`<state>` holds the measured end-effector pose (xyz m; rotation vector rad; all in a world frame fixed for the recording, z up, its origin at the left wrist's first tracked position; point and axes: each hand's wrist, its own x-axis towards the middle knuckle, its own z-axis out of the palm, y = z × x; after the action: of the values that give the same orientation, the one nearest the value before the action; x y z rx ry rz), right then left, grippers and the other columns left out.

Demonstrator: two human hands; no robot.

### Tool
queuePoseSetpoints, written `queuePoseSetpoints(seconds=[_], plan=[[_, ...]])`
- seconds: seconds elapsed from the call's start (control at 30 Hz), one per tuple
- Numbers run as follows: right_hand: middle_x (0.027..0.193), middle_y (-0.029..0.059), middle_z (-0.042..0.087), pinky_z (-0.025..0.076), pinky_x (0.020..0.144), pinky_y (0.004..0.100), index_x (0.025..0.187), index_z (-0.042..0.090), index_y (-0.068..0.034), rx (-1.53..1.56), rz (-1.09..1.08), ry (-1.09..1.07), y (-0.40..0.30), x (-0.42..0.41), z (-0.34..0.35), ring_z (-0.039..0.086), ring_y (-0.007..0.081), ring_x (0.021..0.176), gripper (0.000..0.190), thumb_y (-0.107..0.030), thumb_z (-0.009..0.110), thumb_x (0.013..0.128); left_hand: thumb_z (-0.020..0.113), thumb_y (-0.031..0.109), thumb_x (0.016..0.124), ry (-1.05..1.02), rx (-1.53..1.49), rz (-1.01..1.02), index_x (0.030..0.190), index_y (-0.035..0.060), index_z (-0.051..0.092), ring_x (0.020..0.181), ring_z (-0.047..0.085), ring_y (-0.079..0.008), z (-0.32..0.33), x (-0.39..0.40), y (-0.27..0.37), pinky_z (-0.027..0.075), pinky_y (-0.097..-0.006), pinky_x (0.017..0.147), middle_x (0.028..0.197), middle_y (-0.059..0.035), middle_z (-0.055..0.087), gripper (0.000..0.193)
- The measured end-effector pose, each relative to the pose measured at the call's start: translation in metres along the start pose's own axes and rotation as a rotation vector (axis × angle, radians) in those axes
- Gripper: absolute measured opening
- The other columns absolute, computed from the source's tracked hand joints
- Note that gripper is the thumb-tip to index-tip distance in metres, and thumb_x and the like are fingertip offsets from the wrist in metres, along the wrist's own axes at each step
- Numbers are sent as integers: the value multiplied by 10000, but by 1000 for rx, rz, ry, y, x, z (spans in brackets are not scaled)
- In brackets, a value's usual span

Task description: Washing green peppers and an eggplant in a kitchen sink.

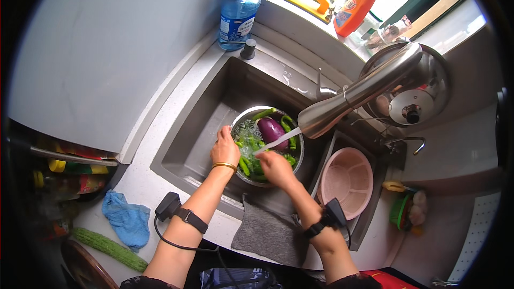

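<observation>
A round metal basin [301, 156] stands in the sink [192, 144], with water, green peppers [244, 166] and a purple eggplant [271, 130] in it. Water runs into it from the wide metal faucet [321, 118]. My left hand [225, 148] is at the basin's left rim; its fingertips are partly hidden, so its grip is unclear. My right hand [275, 167] reaches over the near rim beside the stream, fingers bent at the water and peppers. Whether it holds anything cannot be seen.
A pink plastic colander [347, 182] sits in the smaller right basin. A grey cloth [267, 228] hangs over the front edge. On the left counter lie a blue cloth [126, 218] and a long green gourd [110, 249]. A blue pump bottle [239, 16] and a metal lid [435, 84] stand behind.
</observation>
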<state>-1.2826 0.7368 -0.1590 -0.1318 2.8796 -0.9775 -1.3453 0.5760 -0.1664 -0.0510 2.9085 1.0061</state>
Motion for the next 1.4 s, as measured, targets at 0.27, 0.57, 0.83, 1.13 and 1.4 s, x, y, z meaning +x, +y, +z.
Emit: queuePoseSetpoints(seconds=[0.27,0.57,0.83,1.13,1.4], plan=[[1142,74,539,412,889,276,1214,473,-13,757,44,395,22,48,-115,516,155,1025,389,-97,563,844,510,87,772,-131,131,-85,1203,73,392,847,596,-367,3,6,-7,478,-465,719,1096,-169,547,447],[921,-11,486,389,616,159,1353,334,-144,641,23,484,60,100,-116,421,44,712,543,-110,549,855,515,114,797,-206,168,-84,1230,93,368,884,591,-364,-5,4,7,470,-455,754,1108,-161,534,458],[1257,157,384,316,957,310,1337,337,-88,667,122,457,44,111,-124,400,226,1124,544,-215,547,852,522,115,775,-167,172,-79,1232,90,379,853,593,-370,-3,4,-4,471,-465,724,1074,-173,557,480],[1442,191,126,173,1064,388,1399,143,-61,581,80,348,56,119,-129,132,343,1330,642,-141,505,875,526,124,782,-181,174,-99,1234,111,385,879,588,-365,-5,3,-4,468,-463,739,1106,-154,549,474],[1422,251,147,117,1074,331,1371,103,52,664,144,372,42,124,-132,122,288,1343,739,-227,540,845,509,142,797,-176,172,-82,1249,128,379,861,597,-352,1,4,-3,470,-461,723,1045,-161,567,471]])
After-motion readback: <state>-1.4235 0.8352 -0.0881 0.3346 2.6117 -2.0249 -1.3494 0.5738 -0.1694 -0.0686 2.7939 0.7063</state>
